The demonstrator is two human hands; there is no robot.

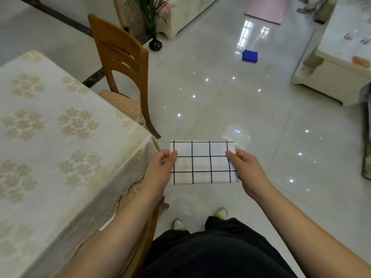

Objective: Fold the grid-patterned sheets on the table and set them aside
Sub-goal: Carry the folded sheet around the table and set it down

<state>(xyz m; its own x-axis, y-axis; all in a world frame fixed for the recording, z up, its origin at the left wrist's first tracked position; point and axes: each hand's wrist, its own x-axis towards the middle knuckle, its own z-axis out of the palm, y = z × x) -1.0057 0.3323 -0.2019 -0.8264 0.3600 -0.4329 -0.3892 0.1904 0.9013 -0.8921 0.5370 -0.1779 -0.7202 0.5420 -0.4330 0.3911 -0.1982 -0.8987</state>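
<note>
Off table edge, above floor: white black-gridded cloth sheet point(202, 162), folded small, held flat. Left hand point(160, 170) grip pinches 9 o'clock edge; right hand point(246, 169) pinches 3 o'clock edge. Folding seemingly finished; next, set aside on cream floral-clothed table point(50, 127) at 9 o'clock.

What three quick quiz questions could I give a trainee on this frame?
1. True or false: the folded grid sheet lies flat on the table.
2. Which hands hold the sheet? A) left only B) right only C) both
3. Fill in: the blue object lies on the ____.

Key: 1. False; it is held in the air beside the table. 2. C; left hand and right hand grip opposite edges. 3. floor.
</note>
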